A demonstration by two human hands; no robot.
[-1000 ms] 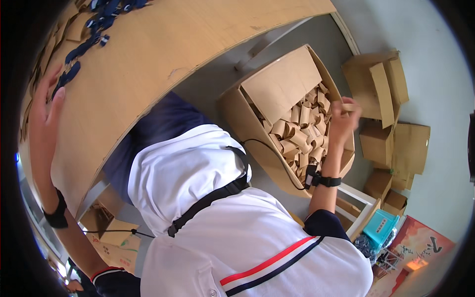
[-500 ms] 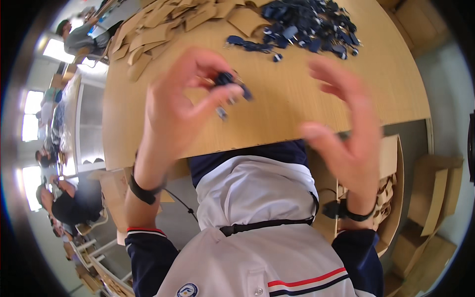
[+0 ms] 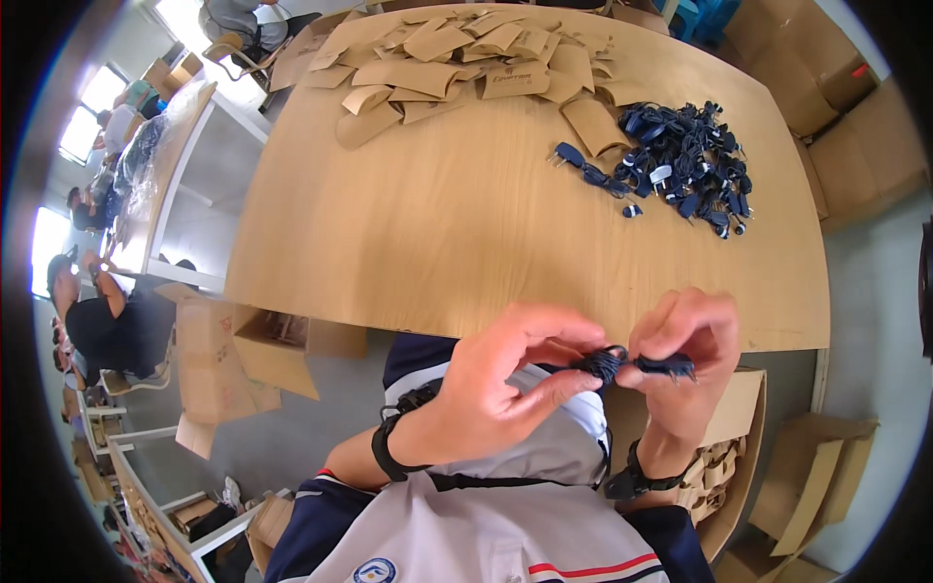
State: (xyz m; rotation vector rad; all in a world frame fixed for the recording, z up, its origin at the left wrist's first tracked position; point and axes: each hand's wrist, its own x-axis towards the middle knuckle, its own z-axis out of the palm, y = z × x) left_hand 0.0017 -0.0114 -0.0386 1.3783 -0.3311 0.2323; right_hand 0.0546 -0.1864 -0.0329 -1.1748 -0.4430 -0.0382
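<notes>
Close to my body, just over the table's near edge, both hands hold one coiled dark blue earphone cable point(image 3: 604, 363). My left hand point(image 3: 510, 384) pinches the wound loops between thumb and fingers. With its fingers curled, my right hand point(image 3: 688, 374) grips the other end, where a dark piece with thin metal prongs shows beside the palm. Farther off on the right lies a pile of similar coiled earphones point(image 3: 685, 160), some with silver prongs and small round earbuds. One separate set point(image 3: 593, 175) lies at the pile's left side.
Flat brown paper sleeves point(image 3: 408, 76) are heaped along the far side of the wooden table point(image 3: 437, 214). Under the near right edge stands a carton point(image 3: 743, 486) holding folded brown paper. More cartons point(image 3: 228, 350) stand at lower left. People sit at another table on the left.
My hands have come together near my body; the right hand, open and apart before, now grips the cable that the left was holding. My view has shifted, showing more of the table.
</notes>
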